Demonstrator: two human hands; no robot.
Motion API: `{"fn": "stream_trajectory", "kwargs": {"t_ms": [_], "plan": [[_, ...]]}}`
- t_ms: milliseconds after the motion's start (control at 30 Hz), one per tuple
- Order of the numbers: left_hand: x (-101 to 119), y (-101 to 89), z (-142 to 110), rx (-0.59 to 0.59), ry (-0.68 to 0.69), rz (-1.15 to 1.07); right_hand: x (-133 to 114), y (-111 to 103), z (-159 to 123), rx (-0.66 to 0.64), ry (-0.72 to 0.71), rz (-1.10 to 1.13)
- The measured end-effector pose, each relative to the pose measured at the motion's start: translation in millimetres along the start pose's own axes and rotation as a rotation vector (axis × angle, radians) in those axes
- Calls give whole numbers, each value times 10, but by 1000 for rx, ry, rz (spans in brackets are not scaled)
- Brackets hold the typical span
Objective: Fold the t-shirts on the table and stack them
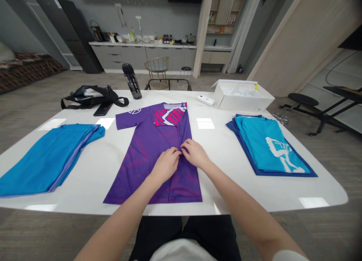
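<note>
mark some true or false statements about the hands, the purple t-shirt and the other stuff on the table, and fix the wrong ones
1. The left hand and right hand both touch the purple T-shirt. True.
2. Both its sleeves stick out sideways. False: only one sleeve does, at picture left.
3. The folded turquoise garment bears a white print. True.
4. The water bottle lies flat. False: it stands upright.
5. The smartphone lies at the near edge of the black bag. True.

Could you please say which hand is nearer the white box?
Right. The right hand is on the purple shirt, in front and left of the white box; the left hand is farther left.
</note>
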State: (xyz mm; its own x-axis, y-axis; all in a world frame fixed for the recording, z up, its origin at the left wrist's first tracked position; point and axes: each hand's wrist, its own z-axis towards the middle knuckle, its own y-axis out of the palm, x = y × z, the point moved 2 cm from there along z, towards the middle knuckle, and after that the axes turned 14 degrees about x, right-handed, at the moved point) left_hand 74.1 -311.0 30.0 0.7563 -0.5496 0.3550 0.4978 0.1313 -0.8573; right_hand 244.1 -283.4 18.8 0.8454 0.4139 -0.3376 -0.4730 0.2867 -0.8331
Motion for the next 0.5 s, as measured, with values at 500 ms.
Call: {"fn": "stream_trajectory", "kwargs": {"t_ms": [500], "plan": [[-1399, 284, 1947, 60, -256, 105, 936, 553, 1573, -107, 225, 6]]}}
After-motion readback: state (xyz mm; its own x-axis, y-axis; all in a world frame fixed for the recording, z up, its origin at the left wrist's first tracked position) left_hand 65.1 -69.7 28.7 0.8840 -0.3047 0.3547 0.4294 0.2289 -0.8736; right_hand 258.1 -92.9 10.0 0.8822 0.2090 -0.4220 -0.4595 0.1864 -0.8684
